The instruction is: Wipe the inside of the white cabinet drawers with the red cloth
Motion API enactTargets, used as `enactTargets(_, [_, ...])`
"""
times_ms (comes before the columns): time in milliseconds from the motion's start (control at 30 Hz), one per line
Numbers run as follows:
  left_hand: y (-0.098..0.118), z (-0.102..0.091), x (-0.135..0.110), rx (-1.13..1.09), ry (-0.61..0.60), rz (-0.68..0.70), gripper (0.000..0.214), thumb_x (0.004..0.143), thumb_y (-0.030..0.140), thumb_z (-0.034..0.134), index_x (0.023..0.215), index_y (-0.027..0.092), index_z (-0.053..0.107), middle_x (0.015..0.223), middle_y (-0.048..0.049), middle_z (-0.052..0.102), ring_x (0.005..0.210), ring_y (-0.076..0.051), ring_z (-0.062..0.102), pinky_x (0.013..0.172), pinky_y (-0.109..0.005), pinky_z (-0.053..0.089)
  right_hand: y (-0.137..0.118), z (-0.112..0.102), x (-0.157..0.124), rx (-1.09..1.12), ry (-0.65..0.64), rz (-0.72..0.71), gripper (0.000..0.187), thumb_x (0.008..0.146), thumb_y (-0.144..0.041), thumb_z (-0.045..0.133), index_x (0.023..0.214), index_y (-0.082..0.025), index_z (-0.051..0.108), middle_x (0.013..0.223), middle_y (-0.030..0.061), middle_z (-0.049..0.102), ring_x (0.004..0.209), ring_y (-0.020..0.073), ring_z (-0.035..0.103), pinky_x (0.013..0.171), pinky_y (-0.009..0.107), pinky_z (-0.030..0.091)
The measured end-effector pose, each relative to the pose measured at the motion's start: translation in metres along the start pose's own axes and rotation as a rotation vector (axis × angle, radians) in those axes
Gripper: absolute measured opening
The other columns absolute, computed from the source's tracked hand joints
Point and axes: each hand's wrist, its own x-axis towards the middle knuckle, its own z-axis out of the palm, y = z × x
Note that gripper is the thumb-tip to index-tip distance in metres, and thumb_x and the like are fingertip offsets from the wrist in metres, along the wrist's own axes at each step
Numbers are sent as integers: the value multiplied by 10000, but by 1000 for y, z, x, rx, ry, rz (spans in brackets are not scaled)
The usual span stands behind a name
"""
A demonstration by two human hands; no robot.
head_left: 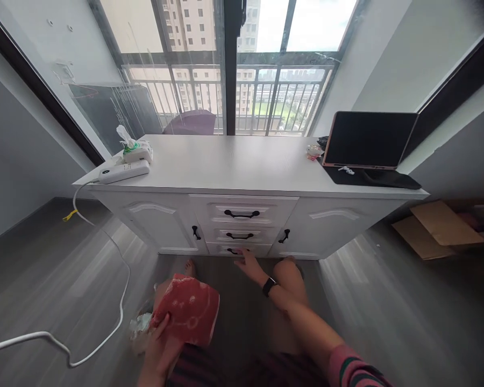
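My left hand [161, 344] grips a folded red cloth [191, 309] with a pale printed pattern, held low over my legs. A crumpled clear plastic wrapper [141, 324] shows just left of that hand, partly hidden. My right hand [250, 264], with a dark watch on its wrist, reaches to the bottom drawer [218, 249] of a white cabinet. Its fingers are bent over the black drawer handle [232, 251], while the thumb stands apart below. All three middle drawers look closed.
The cabinet top [226, 161] carries a power strip [125, 172] and tissue pack [137, 151] at left, and a tablet [369, 140] on a dark mat [375, 178] at right. A white cable [123, 301] crosses the floor. An open cardboard box [443, 231] stands at right.
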Motion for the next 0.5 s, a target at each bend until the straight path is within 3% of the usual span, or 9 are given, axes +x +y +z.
enactTargets(100, [-1,-1,1,22,8,-25,670,947,93,29,1278,230,595,1330,-34,561,1264,-136,493,1127,-307,287,-1,-30,-43,157,-9,30,307,804,-305,586,1096,-218,617,1016,65,672,827,190,629,799,371,493])
enactTargets(200, [-3,-7,1,49,35,-76,640,963,119,49,1272,211,601,1306,-36,588,1260,-122,493,1135,-284,258,0,-53,-88,384,80,75,298,785,-443,636,985,-223,659,937,55,682,820,202,631,779,358,489])
enactTargets(333, [-11,-10,3,77,143,-78,568,974,136,145,1199,218,660,1256,-46,630,1206,-144,552,1114,-304,318,7,-57,-134,545,241,101,327,725,-509,687,893,-229,692,821,42,677,770,205,618,770,357,477])
enactTargets(400, [-18,-6,6,88,176,-79,531,979,152,185,1178,222,673,1232,-47,648,1185,-151,572,1095,-313,355,7,-54,-144,648,247,118,301,698,-477,725,863,-226,707,801,37,680,745,192,606,765,343,473])
enactTargets(500, [-31,4,12,99,148,-84,520,984,155,196,1163,222,679,1222,-35,657,1181,-141,575,1073,-292,383,2,-56,-148,978,189,174,256,667,-373,777,867,-227,713,814,21,691,757,163,609,756,299,478])
